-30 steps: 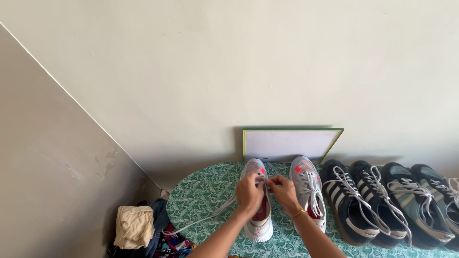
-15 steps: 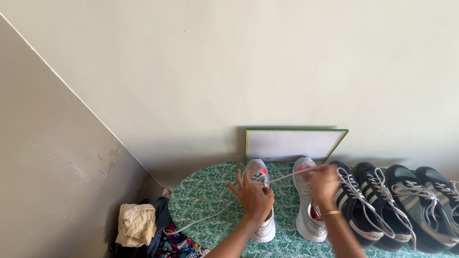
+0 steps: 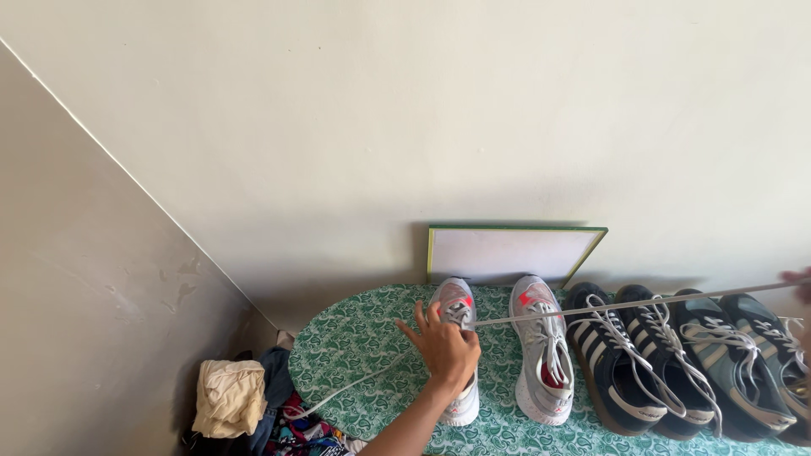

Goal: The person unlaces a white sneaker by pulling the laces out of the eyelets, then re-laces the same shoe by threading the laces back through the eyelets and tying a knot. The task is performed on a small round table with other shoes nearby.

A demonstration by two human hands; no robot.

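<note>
My left hand [image 3: 445,346] rests on a light grey sneaker [image 3: 457,310] with a pink mark, pressing it down on the green patterned table [image 3: 355,346]. Only the fingertips of my right hand [image 3: 798,283] show at the right edge, pinching the end of a white lace [image 3: 625,306]. That lace runs taut from the sneaker's front eyelets across the other shoes. Its other end [image 3: 355,384] trails off the table's left edge. The matching grey sneaker [image 3: 541,350] stands beside the first one, laced.
Two pairs of dark sneakers [image 3: 667,355] with white laces line up to the right. A white board with a green frame [image 3: 507,253] leans on the wall behind the shoes. A pile of clothes [image 3: 245,405] lies on the floor to the left.
My right hand has swept far to the right, drawing the lace out long and taut through the sneaker. My left hand went from the laces to holding the shoe down.
</note>
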